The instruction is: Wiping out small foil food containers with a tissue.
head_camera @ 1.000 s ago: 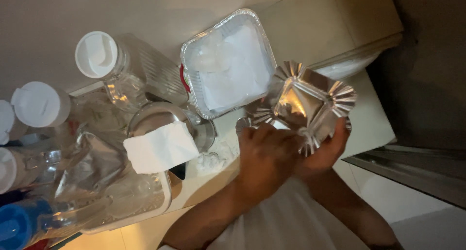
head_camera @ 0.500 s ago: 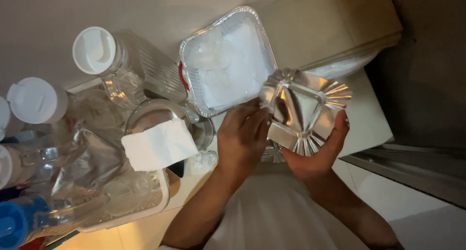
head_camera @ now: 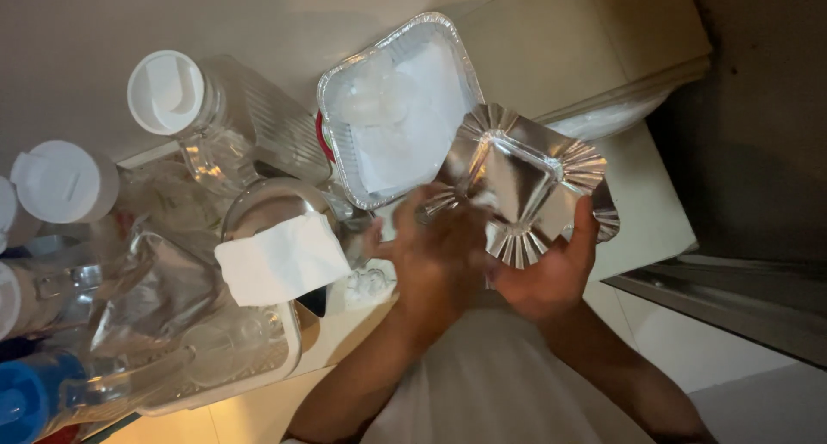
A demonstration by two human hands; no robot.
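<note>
Hands — left hand (head_camera: 439,259), right hand (head_camera: 547,276) — both grip crinkled, pleated-rim foil tray (head_camera: 521,181).

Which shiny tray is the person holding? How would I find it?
Start at the pale counter, where a foil tray lies filled with white stuff. Just below and right of it, both hands, left hand and right hand, hold the small foil dish. It is empty, tilted, with crinkly, fanned-out edges.
</note>
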